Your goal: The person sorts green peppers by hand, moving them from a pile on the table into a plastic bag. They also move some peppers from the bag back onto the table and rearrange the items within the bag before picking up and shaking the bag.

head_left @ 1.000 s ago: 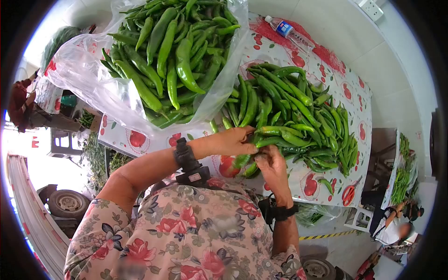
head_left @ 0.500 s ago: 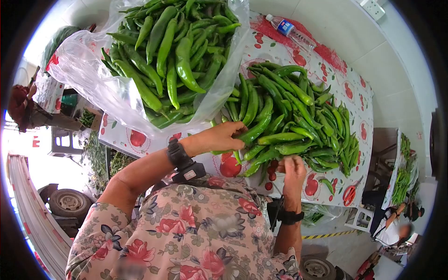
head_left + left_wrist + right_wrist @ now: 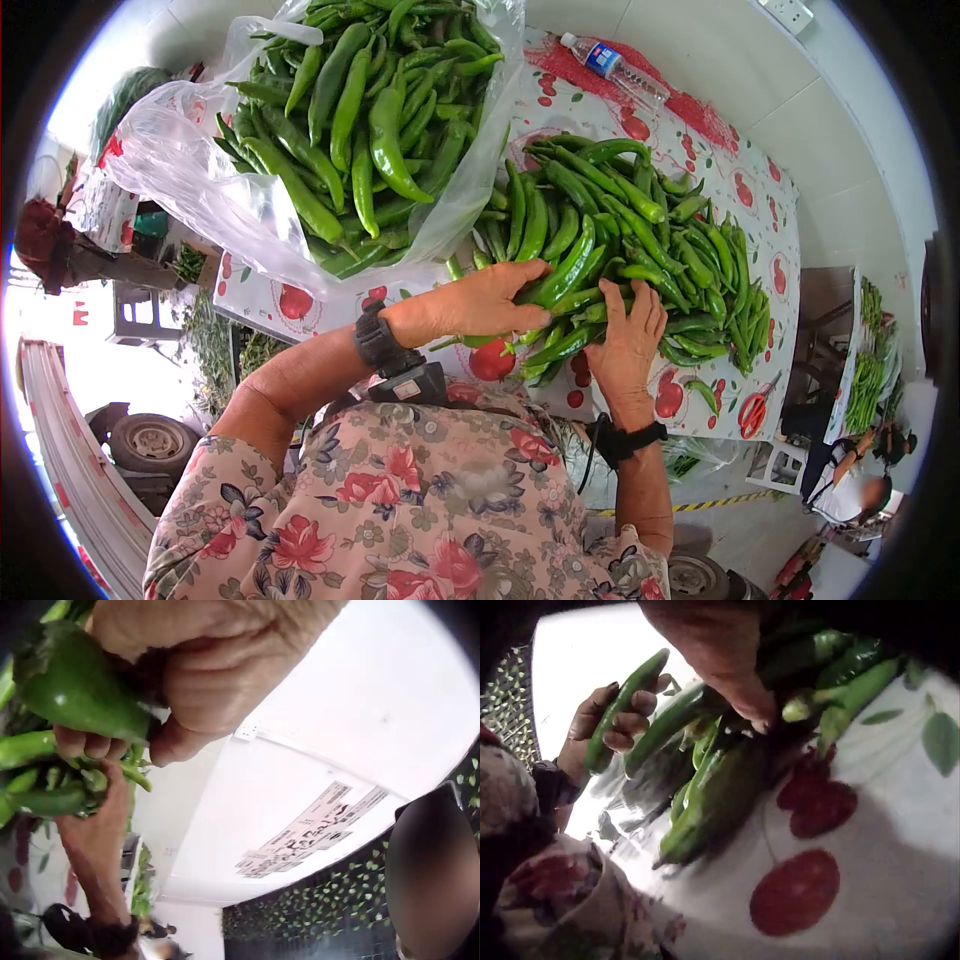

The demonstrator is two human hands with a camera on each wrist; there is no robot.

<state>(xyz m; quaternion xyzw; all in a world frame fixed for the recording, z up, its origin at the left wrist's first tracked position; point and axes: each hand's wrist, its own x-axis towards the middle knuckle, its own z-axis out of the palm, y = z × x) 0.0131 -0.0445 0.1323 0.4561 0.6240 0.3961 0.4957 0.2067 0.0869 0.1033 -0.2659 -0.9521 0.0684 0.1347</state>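
Observation:
A heap of long green chili peppers (image 3: 640, 235) lies on the tablecloth. At its near left edge is my left hand (image 3: 475, 300), its fingers curled round a green chili pepper (image 3: 622, 712). That pepper's stem end fills the upper left of the left wrist view, while the hand covers most of it in the head view. My right hand (image 3: 625, 350) rests on the near side of the heap with its fingers spread over the peppers. In the right wrist view, its thumb (image 3: 750, 705) reaches down among them.
A clear plastic bag (image 3: 165, 150) full of larger green peppers stands at the back left. Behind the heap lie a water bottle (image 3: 615, 72) and red mesh (image 3: 690, 112). Red-handled scissors (image 3: 752, 412) and a single pepper (image 3: 703, 395) lie near the table's right front edge.
My hands were close together at the near edge of the heap; the right hand then drew away to the right. Now it has moved forward onto the peppers with its fingers spread.

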